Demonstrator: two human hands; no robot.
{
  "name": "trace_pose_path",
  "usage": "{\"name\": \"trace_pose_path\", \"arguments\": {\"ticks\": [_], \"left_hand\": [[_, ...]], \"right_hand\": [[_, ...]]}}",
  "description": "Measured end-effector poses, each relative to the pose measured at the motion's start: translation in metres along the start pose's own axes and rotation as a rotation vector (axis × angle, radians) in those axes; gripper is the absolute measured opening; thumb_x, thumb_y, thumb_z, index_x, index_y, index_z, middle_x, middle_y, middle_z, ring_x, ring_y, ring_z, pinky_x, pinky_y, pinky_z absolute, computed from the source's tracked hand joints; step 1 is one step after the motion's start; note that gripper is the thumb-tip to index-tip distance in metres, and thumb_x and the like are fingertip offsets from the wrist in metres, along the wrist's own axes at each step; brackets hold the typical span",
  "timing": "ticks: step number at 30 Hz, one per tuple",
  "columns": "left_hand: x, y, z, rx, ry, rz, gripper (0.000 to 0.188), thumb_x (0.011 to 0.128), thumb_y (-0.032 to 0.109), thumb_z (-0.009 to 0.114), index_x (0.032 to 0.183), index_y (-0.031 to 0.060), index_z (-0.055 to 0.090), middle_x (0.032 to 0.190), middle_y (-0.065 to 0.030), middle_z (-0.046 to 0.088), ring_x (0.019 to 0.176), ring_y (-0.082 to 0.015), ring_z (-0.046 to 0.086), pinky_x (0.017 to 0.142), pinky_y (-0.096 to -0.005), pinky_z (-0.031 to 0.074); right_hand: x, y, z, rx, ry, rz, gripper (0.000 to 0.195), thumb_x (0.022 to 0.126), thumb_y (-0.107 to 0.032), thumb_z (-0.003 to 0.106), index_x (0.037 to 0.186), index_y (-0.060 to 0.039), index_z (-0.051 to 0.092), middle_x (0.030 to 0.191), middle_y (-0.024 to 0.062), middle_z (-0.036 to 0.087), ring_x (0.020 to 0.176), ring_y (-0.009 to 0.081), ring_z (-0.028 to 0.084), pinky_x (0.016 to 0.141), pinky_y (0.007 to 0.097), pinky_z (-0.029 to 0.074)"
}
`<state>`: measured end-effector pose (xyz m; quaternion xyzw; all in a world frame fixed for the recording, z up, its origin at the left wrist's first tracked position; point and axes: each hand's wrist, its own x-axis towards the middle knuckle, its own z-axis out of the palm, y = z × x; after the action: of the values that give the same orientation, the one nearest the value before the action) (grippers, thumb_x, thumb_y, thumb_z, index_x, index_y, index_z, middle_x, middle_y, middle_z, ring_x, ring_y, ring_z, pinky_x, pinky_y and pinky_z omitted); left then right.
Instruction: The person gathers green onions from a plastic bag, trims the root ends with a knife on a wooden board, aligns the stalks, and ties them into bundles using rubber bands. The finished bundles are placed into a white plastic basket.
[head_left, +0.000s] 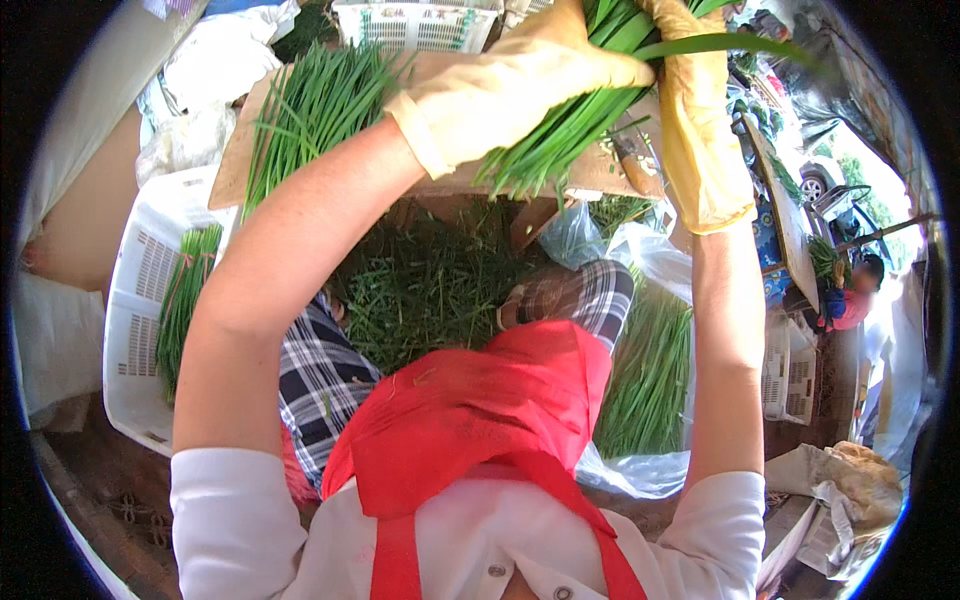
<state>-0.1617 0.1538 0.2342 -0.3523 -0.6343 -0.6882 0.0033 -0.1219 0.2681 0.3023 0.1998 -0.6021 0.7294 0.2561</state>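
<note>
Both of my hands wear yellow rubber gloves. My left hand (525, 82) is closed round a bunch of long green leaves, likely garlic chives (555, 142), over a wooden board (457, 176). Against the bunch's right side is my right hand (690, 82); its fingertips pass out of the top of the picture, so its grip is hard to see. One broad leaf sticks out to the right between the hands. A loose pile of chives (315, 112) lies on the board's left part. A knife with a wooden handle (637, 169) rests at the board's right end, among small cut bits.
At the left stands a white plastic crate (139, 300) with tied chives (187, 300). More chives (649, 375) lie in clear plastic at my right leg. Trimmings (427, 292) cover the ground between my feet. Another white crate (420, 26) is beyond the board. A person (847, 300) sits far right by a table.
</note>
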Motion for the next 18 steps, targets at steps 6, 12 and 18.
{"name": "trace_pose_path", "arguments": {"ticks": [6,12,18], "left_hand": [[0.052,0.024,-0.014,0.007,-0.109,-0.020,0.063,0.074,0.021,0.081,0.127,0.0007,0.051,0.102,-0.0136,0.067,0.089,-0.0209,0.067,0.077,-0.0332,0.056],[0.073,0.009,-0.016,0.214,0.011,0.187,0.059,0.076,0.020,0.079,0.126,0.0005,0.055,0.099,-0.0107,0.068,0.103,-0.0173,0.063,0.091,-0.0302,0.050],[0.076,0.028,-0.019,0.038,-0.133,0.149,0.048,0.086,0.021,0.071,0.126,0.0007,0.056,0.113,-0.0103,0.065,0.109,-0.0184,0.060,0.099,-0.0324,0.045]], "right_hand": [[0.069,0.020,-0.038,-0.071,-0.163,-0.012,0.038,0.087,-0.013,0.073,0.120,-0.0029,0.057,0.100,0.0056,0.067,0.086,0.0162,0.063,0.074,0.0305,0.053],[0.086,0.067,-0.050,-0.073,-0.197,0.029,0.042,0.090,-0.019,0.073,0.125,-0.0030,0.056,0.103,0.0041,0.067,0.088,0.0147,0.062,0.076,0.0275,0.052],[0.086,0.063,-0.048,-0.068,-0.282,0.016,0.034,0.097,-0.022,0.062,0.125,-0.0033,0.057,0.106,0.0056,0.066,0.091,0.0149,0.061,0.079,0.0293,0.052]]}}
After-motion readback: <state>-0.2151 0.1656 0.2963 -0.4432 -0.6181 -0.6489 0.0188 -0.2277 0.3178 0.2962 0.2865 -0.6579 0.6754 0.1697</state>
